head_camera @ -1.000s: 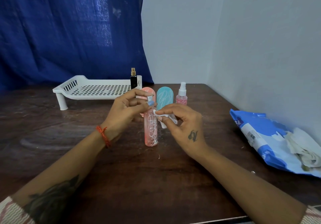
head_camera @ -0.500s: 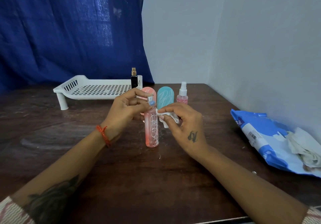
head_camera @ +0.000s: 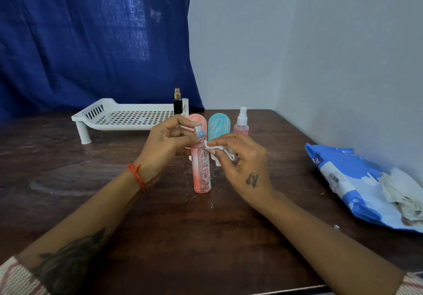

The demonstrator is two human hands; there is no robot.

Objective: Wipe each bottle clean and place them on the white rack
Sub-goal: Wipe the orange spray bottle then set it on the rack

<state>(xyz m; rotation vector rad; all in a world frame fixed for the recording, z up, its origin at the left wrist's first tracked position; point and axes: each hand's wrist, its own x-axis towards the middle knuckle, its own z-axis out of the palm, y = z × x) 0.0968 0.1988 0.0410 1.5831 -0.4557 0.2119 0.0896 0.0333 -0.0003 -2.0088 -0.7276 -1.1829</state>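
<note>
Wipe (head_camera: pixel 219 151) slid up pink-liquid bottle (head_camera: pixel 202 169) — right hand (head_camera: pixel 242 164) pinching; left hand (head_camera: pixel 167 139) seemingly pinching nozzle.

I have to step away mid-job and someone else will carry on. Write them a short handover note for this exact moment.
Left hand pinches the top of the pink bottle, upright on the table. Right hand holds a wipe against its neck.
Done: black bottle stands on the rack.
Left: finish the pink bottle and rack it; then wipe and rack the pink oval bottle, teal bottle and small spray bottle behind it. Wipes pack is on the right.
</note>
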